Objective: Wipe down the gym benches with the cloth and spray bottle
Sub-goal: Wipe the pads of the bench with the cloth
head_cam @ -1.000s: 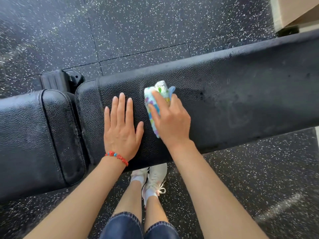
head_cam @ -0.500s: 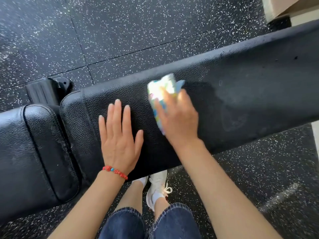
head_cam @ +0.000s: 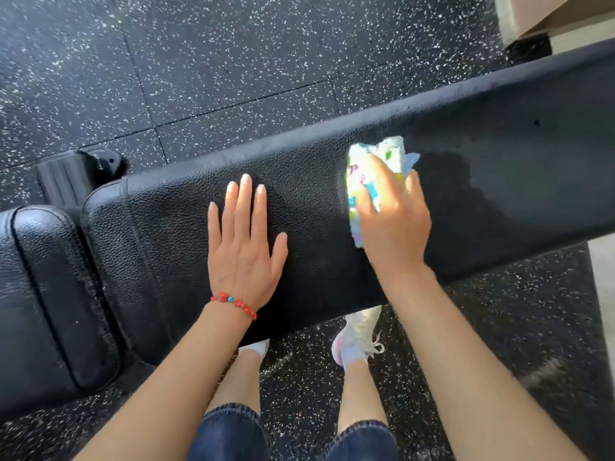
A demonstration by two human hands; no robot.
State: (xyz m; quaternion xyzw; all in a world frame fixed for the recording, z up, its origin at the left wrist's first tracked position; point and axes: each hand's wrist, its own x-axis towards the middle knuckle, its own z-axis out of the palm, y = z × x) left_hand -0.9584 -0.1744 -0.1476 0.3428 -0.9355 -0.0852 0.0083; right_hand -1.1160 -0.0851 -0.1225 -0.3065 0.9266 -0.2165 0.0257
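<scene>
**Still mid-wipe: cloth pressed to the long pad**

Currently the cloth [head_cam: 372, 174] is held bunched under the right hand [head_cam: 394, 224] and pressed onto the long black pad of the desk [head_cam: 499, 154], near the pad's far edge. The right fingers [head_cam: 366, 199] are curled over the cloth, with the thumb side hidden, so the wad pokes out past the fingertips towards the far edge and a strip shows along the hand's left side. The left hand [head_cam: 244, 254] is laid flat on the pad just left of the cloth, fingers straight and slightly spread, nothing held. A darker, damp-looking patch is seen on the pad just right of the cloth.

Several slips can be judged likely. Because the cloth is wadded and not spread, only a narrow track is covered per stroke, so strips of pad could be missed. The near and far edges could be skipped if strokes are kept to the middle. The area under the left palm would stay unwiped unless that hand is shifted. No spray bottle is visible, so the dry stretch further right may be wiped without fluid. The short pad [head_cam: 50, 294] at the left looks untouched.
</scene>
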